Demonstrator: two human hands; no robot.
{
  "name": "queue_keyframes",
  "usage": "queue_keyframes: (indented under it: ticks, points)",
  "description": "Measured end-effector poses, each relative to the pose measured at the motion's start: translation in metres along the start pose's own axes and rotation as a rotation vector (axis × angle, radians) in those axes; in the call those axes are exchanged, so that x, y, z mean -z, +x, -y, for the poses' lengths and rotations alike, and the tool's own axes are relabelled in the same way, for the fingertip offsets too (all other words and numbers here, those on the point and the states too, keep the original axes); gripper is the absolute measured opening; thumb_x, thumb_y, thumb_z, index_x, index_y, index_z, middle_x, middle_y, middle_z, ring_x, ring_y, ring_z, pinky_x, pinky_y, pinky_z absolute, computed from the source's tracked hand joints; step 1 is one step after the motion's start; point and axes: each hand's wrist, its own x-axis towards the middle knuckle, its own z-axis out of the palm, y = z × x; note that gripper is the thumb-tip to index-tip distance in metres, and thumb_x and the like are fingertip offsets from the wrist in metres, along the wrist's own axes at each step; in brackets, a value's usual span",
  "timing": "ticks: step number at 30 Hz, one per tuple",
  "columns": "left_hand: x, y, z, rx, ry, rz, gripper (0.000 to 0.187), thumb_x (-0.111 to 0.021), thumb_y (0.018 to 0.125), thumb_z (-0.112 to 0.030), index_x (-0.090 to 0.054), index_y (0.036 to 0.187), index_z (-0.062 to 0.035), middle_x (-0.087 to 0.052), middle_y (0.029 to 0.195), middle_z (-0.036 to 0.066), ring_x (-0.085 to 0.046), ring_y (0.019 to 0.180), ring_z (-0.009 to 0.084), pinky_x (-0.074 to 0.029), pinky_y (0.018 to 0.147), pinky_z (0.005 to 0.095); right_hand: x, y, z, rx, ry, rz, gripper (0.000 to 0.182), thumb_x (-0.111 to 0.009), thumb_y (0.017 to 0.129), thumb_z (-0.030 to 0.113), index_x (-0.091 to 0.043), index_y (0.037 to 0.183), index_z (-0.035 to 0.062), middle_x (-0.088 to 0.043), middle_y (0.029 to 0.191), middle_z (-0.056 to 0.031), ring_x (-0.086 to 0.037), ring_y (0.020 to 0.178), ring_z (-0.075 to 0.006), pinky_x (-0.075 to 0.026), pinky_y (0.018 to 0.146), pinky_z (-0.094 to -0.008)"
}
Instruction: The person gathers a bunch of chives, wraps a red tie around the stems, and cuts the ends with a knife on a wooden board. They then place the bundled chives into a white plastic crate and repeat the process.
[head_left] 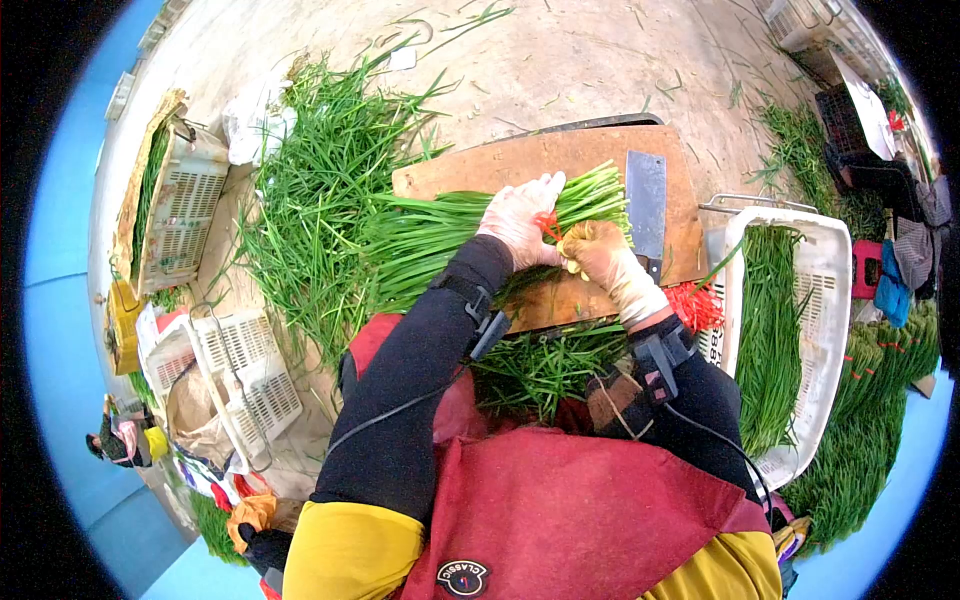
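A thick bunch of garlic chives (430, 240) lies across a wooden board (560, 302), its pale cut ends to the right. My left hand (518, 222), in a thin glove, is wrapped over the bunch from above. A red tie (548, 225) shows at the stems beside its fingers. My right hand (605, 260), in a yellow-stained glove, is closed at the near side of the stalks, with a few pale stems at its fingertips; exactly what it pinches is partly hidden. A cleaver (646, 200) rests flat on the board, just right of the stalk ends.
Loose chives (320, 190) are heaped left of the board. Red ties (695, 306) lie at its right edge, beside a white crate (838, 300) of chives. Other crates (185, 205) stand at left. Tied bunches (880, 350) fill the far right. A person (125, 440) is at far left.
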Motion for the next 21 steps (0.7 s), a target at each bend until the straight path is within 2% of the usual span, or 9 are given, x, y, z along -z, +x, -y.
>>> queue_keyframes:
  ticks: [2,4,6,11,12,14,21]
  points:
    - [-0.002,-0.001,0.001,0.004,0.007,0.004,0.115,-0.079,0.054,-0.056,-0.029,0.142,-0.0015,-0.043,0.139,0.02,-0.045,0.126,0.0324,-0.035,0.105,0.0403,-0.004,-0.005,0.004,-0.008,-0.057,-0.104,0.018,-0.064,0.082,0.02,-0.064,0.074,0.0044,-0.061,0.063,-0.0031,-0.056,0.054,-0.0117,-0.043,0.049,-0.0264]
    - [-0.003,-0.002,0.001,0.008,0.013,0.007,0.117,-0.079,0.055,-0.059,-0.026,0.144,-0.0036,-0.041,0.141,0.018,-0.044,0.126,0.0318,-0.034,0.105,0.0419,-0.004,-0.009,0.007,-0.027,-0.022,-0.093,0.019,-0.063,0.082,0.021,-0.064,0.074,0.0041,-0.061,0.062,-0.0029,-0.055,0.053,-0.0114,-0.043,0.048,-0.0263]
    - [-0.004,-0.003,0.001,0.016,0.021,-0.022,0.112,-0.079,0.055,-0.053,-0.031,0.141,-0.0007,-0.043,0.139,0.021,-0.044,0.127,0.0324,-0.035,0.106,0.0388,-0.002,-0.009,0.005,-0.046,0.013,-0.083,0.02,-0.063,0.083,0.022,-0.064,0.075,0.0039,-0.06,0.062,-0.0027,-0.055,0.053,-0.0111,-0.043,0.048,-0.0261]
    - [-0.003,-0.003,0.0,0.022,0.034,-0.026,0.113,-0.079,0.055,-0.054,-0.03,0.142,-0.0004,-0.043,0.139,0.021,-0.044,0.127,0.0326,-0.036,0.105,0.039,0.008,-0.009,-0.005,-0.008,0.21,0.042,0.017,-0.063,0.087,0.02,-0.065,0.08,0.0049,-0.06,0.065,-0.0011,-0.053,0.053,-0.0086,-0.042,0.048,-0.0227]
    - [-0.002,-0.003,-0.002,0.029,0.041,-0.017,0.113,-0.08,0.055,-0.054,-0.029,0.141,0.0,-0.044,0.138,0.022,-0.045,0.126,0.0327,-0.036,0.105,0.039,0.012,-0.011,-0.005,-0.008,0.208,0.043,0.017,-0.063,0.087,0.02,-0.065,0.08,0.0049,-0.06,0.065,-0.0011,-0.053,0.053,-0.0086,-0.042,0.048,-0.0227]
    - [-0.002,-0.002,-0.002,0.029,0.049,-0.01,0.114,-0.08,0.055,-0.054,-0.029,0.141,0.0004,-0.044,0.138,0.022,-0.045,0.126,0.0328,-0.037,0.104,0.0392,0.018,-0.013,-0.003,0.018,0.208,0.181,0.017,-0.063,0.088,0.02,-0.065,0.081,0.0051,-0.061,0.067,-0.0002,-0.053,0.055,-0.0081,-0.042,0.048,-0.0212]
    - [-0.004,0.0,0.001,0.01,0.052,-0.028,0.114,-0.082,0.053,-0.052,-0.03,0.139,0.0014,-0.046,0.134,0.023,-0.048,0.122,0.0338,-0.039,0.102,0.0404,0.019,-0.011,-0.003,0.016,0.121,0.234,0.016,-0.064,0.088,0.02,-0.065,0.083,0.0048,-0.061,0.067,-0.0004,-0.054,0.056,-0.0082,-0.043,0.049,-0.0212]
